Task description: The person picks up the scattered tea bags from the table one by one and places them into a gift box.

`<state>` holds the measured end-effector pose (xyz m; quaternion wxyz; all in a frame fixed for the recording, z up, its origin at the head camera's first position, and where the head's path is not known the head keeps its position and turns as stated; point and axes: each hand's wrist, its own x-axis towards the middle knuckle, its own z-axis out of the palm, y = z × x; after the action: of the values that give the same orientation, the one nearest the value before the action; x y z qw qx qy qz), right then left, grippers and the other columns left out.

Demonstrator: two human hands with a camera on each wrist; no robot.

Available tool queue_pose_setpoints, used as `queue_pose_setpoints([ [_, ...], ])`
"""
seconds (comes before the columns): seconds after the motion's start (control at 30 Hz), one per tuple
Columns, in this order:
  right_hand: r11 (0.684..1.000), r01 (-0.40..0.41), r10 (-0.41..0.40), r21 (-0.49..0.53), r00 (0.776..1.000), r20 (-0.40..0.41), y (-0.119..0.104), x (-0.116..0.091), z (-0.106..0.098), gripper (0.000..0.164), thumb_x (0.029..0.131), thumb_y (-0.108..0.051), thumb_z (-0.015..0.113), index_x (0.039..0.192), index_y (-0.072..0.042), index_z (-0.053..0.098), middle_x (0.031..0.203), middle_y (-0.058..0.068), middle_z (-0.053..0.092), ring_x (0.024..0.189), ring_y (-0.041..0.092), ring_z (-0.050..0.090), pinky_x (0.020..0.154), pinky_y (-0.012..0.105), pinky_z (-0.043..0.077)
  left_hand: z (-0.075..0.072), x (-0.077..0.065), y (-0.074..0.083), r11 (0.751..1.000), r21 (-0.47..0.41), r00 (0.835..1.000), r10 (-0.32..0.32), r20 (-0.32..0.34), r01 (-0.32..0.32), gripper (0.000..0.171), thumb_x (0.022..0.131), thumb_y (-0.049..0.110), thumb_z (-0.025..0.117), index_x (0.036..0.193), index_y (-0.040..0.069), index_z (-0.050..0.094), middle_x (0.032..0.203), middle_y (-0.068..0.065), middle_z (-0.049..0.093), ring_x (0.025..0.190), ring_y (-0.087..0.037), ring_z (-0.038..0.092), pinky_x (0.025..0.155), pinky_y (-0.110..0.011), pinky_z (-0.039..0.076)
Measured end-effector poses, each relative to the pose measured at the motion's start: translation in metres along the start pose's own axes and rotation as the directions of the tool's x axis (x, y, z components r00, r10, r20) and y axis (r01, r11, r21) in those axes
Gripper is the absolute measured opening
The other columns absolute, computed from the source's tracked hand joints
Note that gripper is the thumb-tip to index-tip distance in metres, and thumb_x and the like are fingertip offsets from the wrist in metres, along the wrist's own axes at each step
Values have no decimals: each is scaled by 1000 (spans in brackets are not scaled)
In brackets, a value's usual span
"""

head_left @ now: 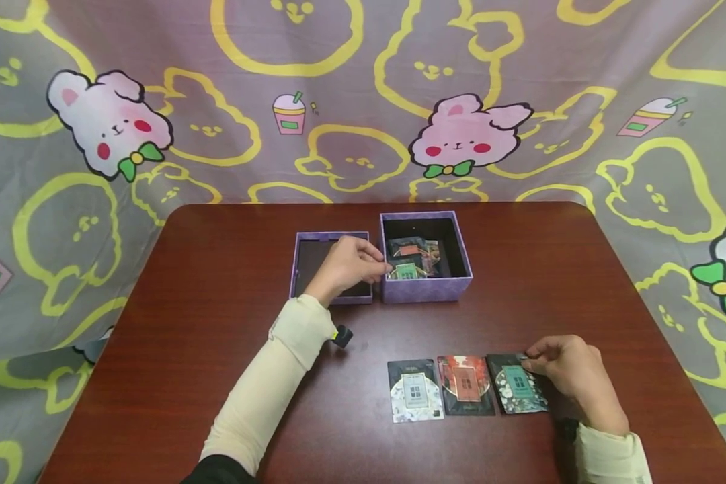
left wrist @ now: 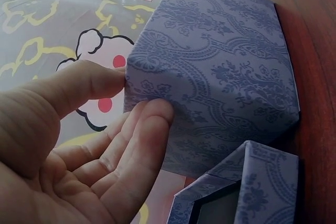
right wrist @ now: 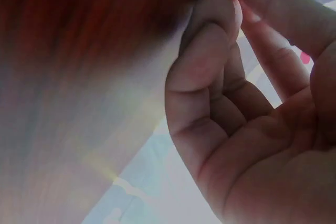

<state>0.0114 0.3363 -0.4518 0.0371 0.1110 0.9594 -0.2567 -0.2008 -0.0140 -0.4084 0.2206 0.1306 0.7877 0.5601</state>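
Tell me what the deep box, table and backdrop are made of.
Deep box: probably cardboard under matte patterned paper, judging by its crisp folded edges. Table: perhaps wood veneer, glossy; reddish grain and pale reflections show. Backdrop: likely dull printed fabric, perhaps plastic; it creases softly.

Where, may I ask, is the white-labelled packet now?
In the head view, the white-labelled packet lies on the table just right of centre, left of the red packet.

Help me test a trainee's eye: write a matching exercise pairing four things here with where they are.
1. left hand
2. right hand
3. red-topped packet
4. shallow tray

A. middle of the row of three
B. touching the deep box
C. lying beside the deep box
D. at the green-labelled packet's corner

Pairs: 1-B; 2-D; 3-A; 4-C
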Motion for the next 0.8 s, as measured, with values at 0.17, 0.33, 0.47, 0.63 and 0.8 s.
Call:
queue_pose_setpoints([
  [0.17,999,-27,27,-17,1000,3,-5,-1,2,10,80,-15,85,77,-14,76,76,1,71,73,20,58,61,36,42,-1,0,0,1000,-6,1000,12,-3,-12,24,83,13,85,94,-1,69,84,-17,73,79,-38,72,77,-51,60],
  [0.33,999,-29,30,-33,999,34,-5,-4,1,10,86,-16,80,80,-14,73,74,-2,67,69,18,53,59,35,40,1,0,-1,1000,-19,1000,8,6,-8,24,84,12,84,94,-2,69,82,-14,73,80,-38,72,77,-51,60],
  [0.47,999,-48,47,9,998,42,0,-8,-2,9,88,-16,78,84,-11,72,75,-1,67,68,16,55,58,34,42,3,0,-1,999,-33,1000,10,19,-10,23,84,9,83,95,-3,68,80,-13,73,81,-41,71,77,-53,59],
  [0.63,996,-46,42,74,998,55,6,-7,-4,18,86,-14,81,97,-2,74,80,3,72,73,17,65,61,36,50,2,0,-1,999,-34,1000,6,13,-6,22,84,8,83,94,-4,67,80,-13,72,80,-41,71,76,-52,60],
  [0.8,980,-62,40,189,992,119,8,-2,-11,21,92,-8,73,108,6,72,86,8,73,76,18,67,61,33,53,0,0,-1,999,-36,1000,10,4,-9,23,83,9,84,94,-3,68,79,-13,73,79,-39,71,75,-49,61],
])
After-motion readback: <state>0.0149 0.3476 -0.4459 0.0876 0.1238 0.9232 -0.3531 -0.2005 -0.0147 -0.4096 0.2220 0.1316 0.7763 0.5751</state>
